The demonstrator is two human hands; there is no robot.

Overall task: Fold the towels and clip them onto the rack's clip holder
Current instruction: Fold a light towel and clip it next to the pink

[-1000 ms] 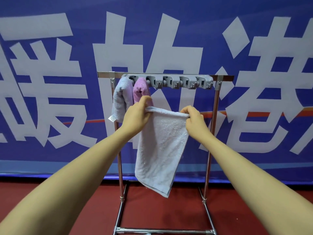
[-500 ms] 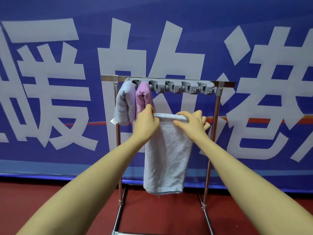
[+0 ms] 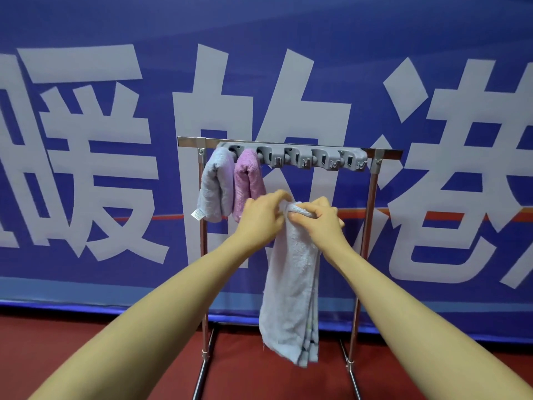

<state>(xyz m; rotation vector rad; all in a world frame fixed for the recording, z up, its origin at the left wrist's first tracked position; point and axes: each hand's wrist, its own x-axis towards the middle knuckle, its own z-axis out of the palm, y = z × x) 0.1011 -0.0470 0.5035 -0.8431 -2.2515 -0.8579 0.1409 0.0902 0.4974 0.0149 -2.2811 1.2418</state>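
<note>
Only the head view to go on. Both hands were up in front of the rack (image 3: 372, 215), bunching the top of a pale blue towel (image 3: 291, 293) that hung down folded into a narrow strip, its bottom end near the rack's foot. The right hand (image 3: 323, 220) had its fingers curled round the gathered top edge, thumb pinching it underneath. The left hand (image 3: 261, 216) was pressed against the same bundle, fingers curled over, though I couldn't quite tell how much cloth it actually gripped.

I'd say the folding step was about finished and clipping comes next: lift that bunched end and push it into a free slot.

As for what holds what, the grey clip holder (image 3: 305, 158) along the top bar had a lavender towel (image 3: 216, 183) at its left end and a pink towel (image 3: 248, 183) in the next slot. The other slots toward the right end looked vacant, so the one just beside the pink seemed the obvious target.
</note>
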